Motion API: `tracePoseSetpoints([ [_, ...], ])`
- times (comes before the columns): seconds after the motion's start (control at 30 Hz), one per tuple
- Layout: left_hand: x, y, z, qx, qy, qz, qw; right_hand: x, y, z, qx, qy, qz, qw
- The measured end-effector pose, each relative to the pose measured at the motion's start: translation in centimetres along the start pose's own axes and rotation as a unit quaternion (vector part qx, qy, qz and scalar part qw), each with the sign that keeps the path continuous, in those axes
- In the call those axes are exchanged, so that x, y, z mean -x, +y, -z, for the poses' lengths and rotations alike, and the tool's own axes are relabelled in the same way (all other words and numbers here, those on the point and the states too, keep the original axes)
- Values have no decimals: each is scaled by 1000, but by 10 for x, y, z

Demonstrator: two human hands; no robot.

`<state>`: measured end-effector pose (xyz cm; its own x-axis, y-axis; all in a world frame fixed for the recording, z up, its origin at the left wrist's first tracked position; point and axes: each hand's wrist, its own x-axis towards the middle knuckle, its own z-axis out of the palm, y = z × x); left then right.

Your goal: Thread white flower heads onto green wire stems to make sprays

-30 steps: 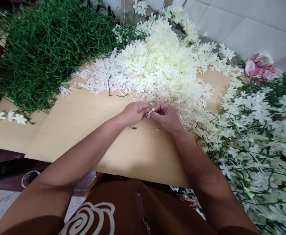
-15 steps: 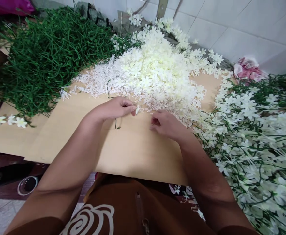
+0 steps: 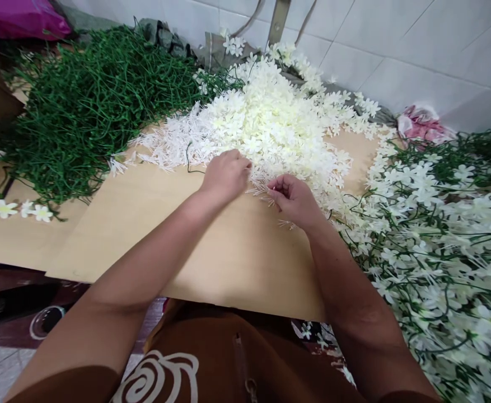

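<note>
A big heap of loose cream-white artificial flowers (image 3: 270,123) lies at the back of a tan board (image 3: 211,246). My left hand (image 3: 226,176) rests at the heap's near edge, fingers curled down into the white stamen pieces (image 3: 165,148); what it grips is hidden. My right hand (image 3: 293,198) sits just to the right, fingers pinched together on a thin white piece too small to name. The two hands are a short gap apart.
A mound of green plastic stems (image 3: 89,106) fills the back left. Finished stems with white flowers (image 3: 442,235) pile up on the right. Three loose flowers (image 3: 20,210) lie at far left. A pink bag (image 3: 421,126) sits by the tiled wall.
My hands parted after working together on a small flower. The left hand moved up to the heap's edge. The green stem it held no longer shows.
</note>
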<state>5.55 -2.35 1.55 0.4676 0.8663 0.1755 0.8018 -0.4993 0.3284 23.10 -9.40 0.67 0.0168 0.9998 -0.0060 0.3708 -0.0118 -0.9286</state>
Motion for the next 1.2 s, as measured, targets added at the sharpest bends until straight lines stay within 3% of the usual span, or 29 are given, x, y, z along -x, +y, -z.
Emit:
tracePoseSetpoints([
  [0.1,-15,3,-12,-39,-30,-28,998,-1,4,1,-73,-13,-7,997],
  [0.23,-23,1,-15,-20,-30,-15,999,-4,8,3,-107,3,18,994],
  [0.43,-22,1,-8,19,-54,-13,998,-7,12,1,-72,100,72,990],
  [0.53,-21,4,-9,9,-76,-39,996,-7,14,-1,-90,114,77,986],
  [0.7,-21,8,2,31,-21,-11,999,-6,14,-7,-113,111,73,985],
  [0.83,-17,8,19,136,6,59,989,-3,8,-13,-116,161,99,975],
  [1.03,0,9,10,314,-48,101,943,5,0,-24,-6,216,192,957],
  [1.2,8,12,-3,357,-54,100,927,4,6,-26,125,236,262,927],
])
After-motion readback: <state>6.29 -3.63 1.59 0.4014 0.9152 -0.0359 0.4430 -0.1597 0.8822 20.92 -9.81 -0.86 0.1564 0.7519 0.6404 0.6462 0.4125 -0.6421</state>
